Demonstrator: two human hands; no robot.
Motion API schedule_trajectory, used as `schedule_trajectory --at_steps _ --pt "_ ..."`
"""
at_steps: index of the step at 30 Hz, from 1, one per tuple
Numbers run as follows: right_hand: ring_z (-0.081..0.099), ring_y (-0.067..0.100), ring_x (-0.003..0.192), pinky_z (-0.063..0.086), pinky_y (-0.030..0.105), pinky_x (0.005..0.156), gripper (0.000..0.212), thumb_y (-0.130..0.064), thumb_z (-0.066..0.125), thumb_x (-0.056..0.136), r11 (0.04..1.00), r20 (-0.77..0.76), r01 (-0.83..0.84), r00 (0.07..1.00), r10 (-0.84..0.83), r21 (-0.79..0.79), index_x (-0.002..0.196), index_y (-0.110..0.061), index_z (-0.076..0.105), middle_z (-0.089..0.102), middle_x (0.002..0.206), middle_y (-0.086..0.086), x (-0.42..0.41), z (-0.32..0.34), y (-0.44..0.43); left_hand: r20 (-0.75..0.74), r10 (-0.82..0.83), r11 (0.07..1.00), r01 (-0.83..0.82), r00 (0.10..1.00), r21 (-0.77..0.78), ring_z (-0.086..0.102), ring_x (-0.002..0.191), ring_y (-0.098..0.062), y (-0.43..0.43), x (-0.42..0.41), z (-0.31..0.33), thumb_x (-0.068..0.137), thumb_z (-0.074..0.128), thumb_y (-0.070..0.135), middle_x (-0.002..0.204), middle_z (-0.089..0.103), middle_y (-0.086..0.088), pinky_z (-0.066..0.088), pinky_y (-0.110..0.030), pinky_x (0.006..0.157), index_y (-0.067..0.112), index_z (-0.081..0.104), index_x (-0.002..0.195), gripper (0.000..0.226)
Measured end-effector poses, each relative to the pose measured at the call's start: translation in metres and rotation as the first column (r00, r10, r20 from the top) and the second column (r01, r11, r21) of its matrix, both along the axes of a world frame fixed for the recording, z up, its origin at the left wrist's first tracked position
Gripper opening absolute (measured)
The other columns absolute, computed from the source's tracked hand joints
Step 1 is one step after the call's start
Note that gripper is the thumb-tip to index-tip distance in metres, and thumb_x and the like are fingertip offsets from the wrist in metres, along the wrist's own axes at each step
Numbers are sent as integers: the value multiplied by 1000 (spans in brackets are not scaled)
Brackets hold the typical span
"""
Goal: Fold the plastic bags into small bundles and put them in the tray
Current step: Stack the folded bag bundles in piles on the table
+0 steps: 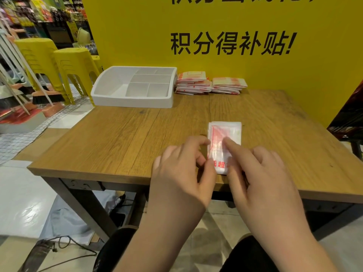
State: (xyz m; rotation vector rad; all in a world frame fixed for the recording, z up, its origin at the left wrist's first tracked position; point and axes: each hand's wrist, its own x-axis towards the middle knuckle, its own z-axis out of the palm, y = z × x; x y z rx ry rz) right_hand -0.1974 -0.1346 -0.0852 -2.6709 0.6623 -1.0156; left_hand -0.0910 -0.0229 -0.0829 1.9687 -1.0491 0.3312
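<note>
At lower centre, the left hand (182, 165) is pinching the bag (225, 132) by its left edge while the right hand (261, 173) is pressing it onto the table (117, 138) with a straight forefinger; its slick folds are probably springing open if either hand is slipping.

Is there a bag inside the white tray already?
No: every compartment of the white tray looks bare, and the stacked bags lie beside it on the table.
</note>
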Motion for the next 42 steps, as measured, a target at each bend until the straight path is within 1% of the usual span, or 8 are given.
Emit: schedule_trajectory --at_steps 4,8,14,17,20,28,38,42 --pt "49 22 99 40 35 76 34 -35 41 104 996 -45 84 995 -85 -28 118 -20 68 54 108 1 1 -2 0 55 17 995 -22 998 95 47 91 -6 -7 4 1 94 48 42 85 53 18 41 -32 80 34 67 96 21" --pt "31 12 145 36 41 109 32 -47 31 100 995 -212 -50 975 68 90 113 -34 57 33 159 -5 -5 5 -12 66 -141 981 130 988 145 39 131 -6 -1 12 -1 97 46 35 128 56 14 38 -36 105 27 61 95 17" --pt "38 -2 133 38 35 109 39 -57 31 98 953 -292 -269 909 298 138 130 -39 47 45 137 -23 -10 19 -45 -83 -329 843 332 941 422 9 145 9 0 31 25 101 42 47 156 34 18 15 -22 118 33 48 106 16" --pt "15 -8 145 22 28 119 67 -74 18 94 946 -426 -301 845 322 119 152 -43 29 24 155 -28 -11 20 -57 -99 -347 777 345 933 527 6 143 13 1 41 27 96 41 63 157 26 23 5 -9 112 38 37 143 53" --pt "-9 -17 144 5 25 122 81 -88 10 82 931 -492 -299 791 364 209 153 -51 16 3 160 -34 -10 22 -65 -45 -371 743 326 927 585 6 146 8 -2 47 23 90 29 76 160 19 26 7 -20 119 40 27 152 72" --pt "4 -16 144 14 31 124 80 -91 19 79 928 -478 -288 797 369 235 150 -54 25 14 158 -34 -13 29 -66 -78 -387 653 333 919 680 -3 148 5 2 46 31 96 26 69 164 4 24 0 -27 123 40 16 156 68" --pt "24 -4 143 22 29 119 61 -68 15 96 962 -388 -221 882 266 159 148 -46 39 30 154 -27 -20 20 -45 -31 -223 772 196 974 605 4 151 -6 -8 15 25 106 19 46 164 17 18 0 -34 124 31 25 155 52" --pt "-1 -14 145 9 29 124 67 -70 7 93 967 -431 -215 866 253 136 154 -48 22 11 159 -33 -17 19 -43 -1 -235 718 174 972 674 -4 152 -7 -7 12 26 106 12 44 166 1 18 -4 -38 124 35 9 158 54"
